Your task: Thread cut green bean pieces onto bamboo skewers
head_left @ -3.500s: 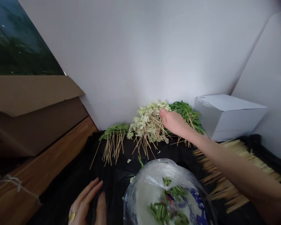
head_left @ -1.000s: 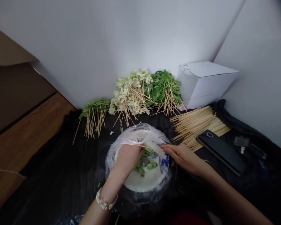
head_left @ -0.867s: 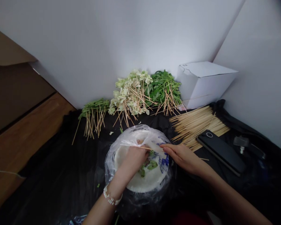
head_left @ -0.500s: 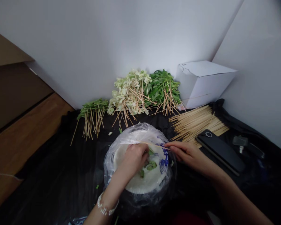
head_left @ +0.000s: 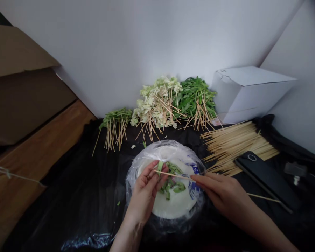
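My left hand (head_left: 146, 187) pinches a short green bean piece (head_left: 160, 167) over the bag-covered plate (head_left: 165, 209). My right hand (head_left: 222, 187) is closed on the blunt end of a bamboo skewer (head_left: 177, 175). The skewer lies nearly level, and its far end meets the bean piece between my left fingers. Whether the tip has gone through the piece cannot be made out. More cut green bean pieces (head_left: 179, 187) rest on the plate below, partly hidden by my left hand. Clear plastic with blue print wraps the plate.
Skewered green beans (head_left: 118, 114), pale cabbage-like leaves (head_left: 149, 106) and leafy greens (head_left: 193, 92) lie along the wall. At right are loose bamboo skewers (head_left: 233, 145), a black phone (head_left: 265, 178) and a white box (head_left: 252, 94). Black plastic sheeting (head_left: 94, 196) covers the surface.
My left hand has turned up from low over the plate and now holds a bean piece against the skewer. The scene has shifted rightward in view.
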Demonstrator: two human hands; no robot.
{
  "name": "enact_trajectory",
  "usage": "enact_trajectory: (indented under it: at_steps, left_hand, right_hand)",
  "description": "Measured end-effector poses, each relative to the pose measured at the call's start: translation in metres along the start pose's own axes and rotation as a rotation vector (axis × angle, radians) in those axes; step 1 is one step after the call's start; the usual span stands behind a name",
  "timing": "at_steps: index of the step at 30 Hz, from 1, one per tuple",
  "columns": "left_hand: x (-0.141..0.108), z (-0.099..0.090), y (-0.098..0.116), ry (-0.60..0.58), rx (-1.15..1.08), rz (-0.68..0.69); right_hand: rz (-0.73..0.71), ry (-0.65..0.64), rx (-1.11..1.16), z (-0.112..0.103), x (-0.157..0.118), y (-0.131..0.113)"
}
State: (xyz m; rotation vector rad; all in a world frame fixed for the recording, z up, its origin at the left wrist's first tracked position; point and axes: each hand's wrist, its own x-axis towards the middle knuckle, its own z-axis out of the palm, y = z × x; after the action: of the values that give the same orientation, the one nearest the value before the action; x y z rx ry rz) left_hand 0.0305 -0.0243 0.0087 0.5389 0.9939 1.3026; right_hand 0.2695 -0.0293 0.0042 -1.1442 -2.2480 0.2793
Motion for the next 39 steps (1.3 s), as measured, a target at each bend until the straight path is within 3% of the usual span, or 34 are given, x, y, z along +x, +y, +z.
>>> enact_trajectory:
  at_steps: [4,8,31,39]
  left_hand:
    - [0.0015,-0.0048,0.0017,0.015,-0.012,0.056]
    - [0.0049,-0.0082,0.0014,0.061,0.018,0.118]
    - [0.0082,-0.0076,-0.0047,0.181,0.380,0.349]
    - [0.0058,-0.0071,-0.0025,0.194,0.389,0.331]
  right_hand:
    - [-0.042,0.044,-0.197,0.0063,0.0014,-0.0036]
    - [-0.040,0.073,-0.258,0.0059,-0.0009,-0.0008]
    - [-0.086,0.043,-0.336,0.0046,-0.0021,0.0045]
    - [-0.081,0.082,-0.290,0.0020,-0.0022,0.0003]
